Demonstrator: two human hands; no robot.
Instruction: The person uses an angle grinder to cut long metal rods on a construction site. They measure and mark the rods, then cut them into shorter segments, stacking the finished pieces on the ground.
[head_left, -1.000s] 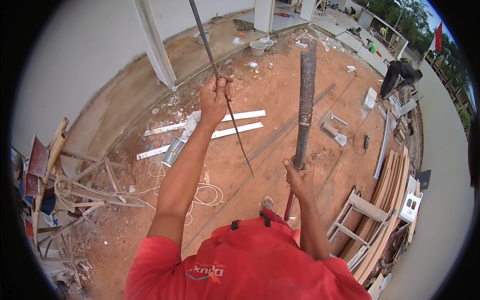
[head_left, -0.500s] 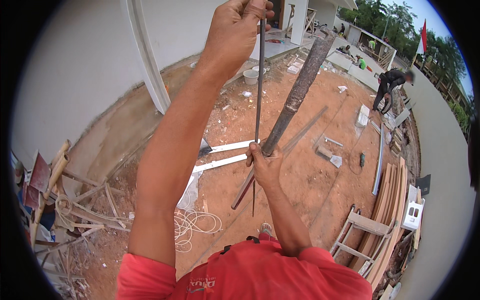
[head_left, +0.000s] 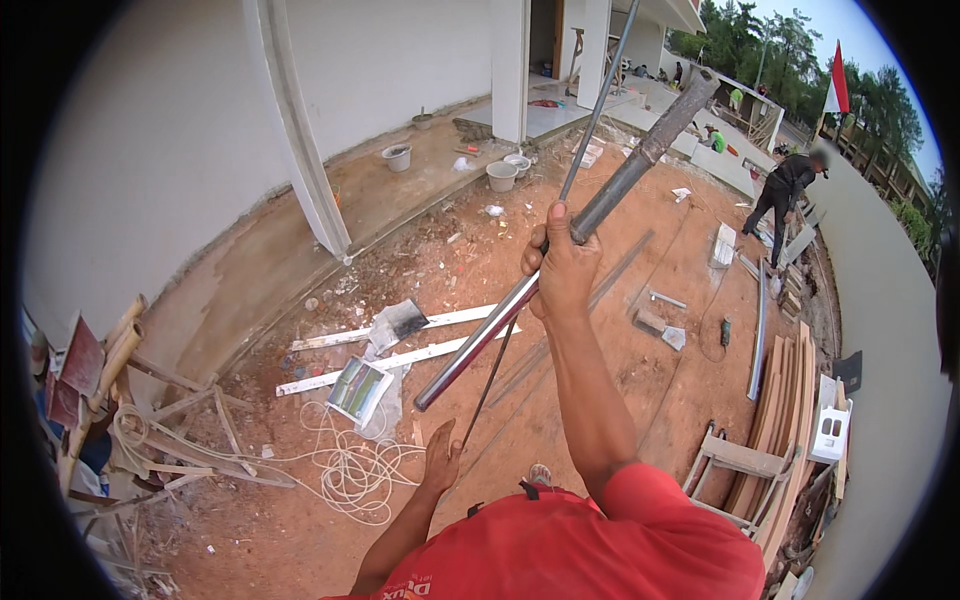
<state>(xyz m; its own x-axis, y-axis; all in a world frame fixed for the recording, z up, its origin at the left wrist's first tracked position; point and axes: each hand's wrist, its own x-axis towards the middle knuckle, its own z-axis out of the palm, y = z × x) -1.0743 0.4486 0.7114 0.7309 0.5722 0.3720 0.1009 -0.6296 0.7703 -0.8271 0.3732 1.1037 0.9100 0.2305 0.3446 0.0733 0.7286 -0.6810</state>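
My right hand (head_left: 568, 262) is wrapped round a thick metal pipe (head_left: 625, 175) and a thin dark metal rod (head_left: 590, 135), both slanting up to the right. The pipe's upper part is dark and rough, with a stub at its top; below my fist it is shiny, with a reddish streak. Behind the pipe, the rod runs down toward my left hand (head_left: 440, 460). That hand is low, beside the rod's lower end, its thumb stretched out and apart from the fingers. Whether it touches the rod is hard to make out.
White strips (head_left: 400, 358) and a coiled pale cable (head_left: 360, 470) lie on the reddish soil. Buckets (head_left: 502, 177) stand near the wall. At right are long timber boards (head_left: 775, 420) and a small ladder-like frame (head_left: 738, 455). A person in dark clothes (head_left: 785, 190) bends by the wall.
My left hand has left the rod's upper part and moved down near its lower end. My right hand has risen with the pipe and rod, which now lean more to the right.
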